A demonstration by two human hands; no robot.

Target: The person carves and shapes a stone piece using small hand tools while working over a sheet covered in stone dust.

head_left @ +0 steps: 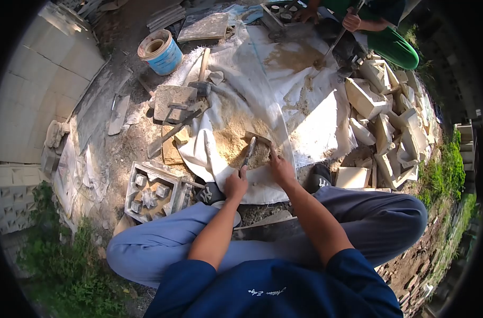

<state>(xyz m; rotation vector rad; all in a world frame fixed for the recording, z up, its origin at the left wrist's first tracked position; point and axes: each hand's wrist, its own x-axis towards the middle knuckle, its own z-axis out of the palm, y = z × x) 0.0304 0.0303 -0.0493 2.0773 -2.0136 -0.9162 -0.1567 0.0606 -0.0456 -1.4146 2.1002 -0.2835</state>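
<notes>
My left hand (236,183) is closed around a narrow grey tool (249,152), perhaps a small trowel, that points up and away from me. My right hand (282,168) has its fingers at the near end of a short brown bar (259,139), which looks like wood. The tool's far tip meets or lies close to this bar; whether they are joined I cannot tell. Beneath both is a heap of yellowish sand (233,139) on a white sheet (273,106) between my feet.
Left of the sheet are a mallet (202,87), a float (175,103) and a mould with blocks (152,193). A blue bucket (164,55) stands farther back. Pale cast pieces (384,116) pile up at right. Another person's hand (351,22) holds a rod at the top.
</notes>
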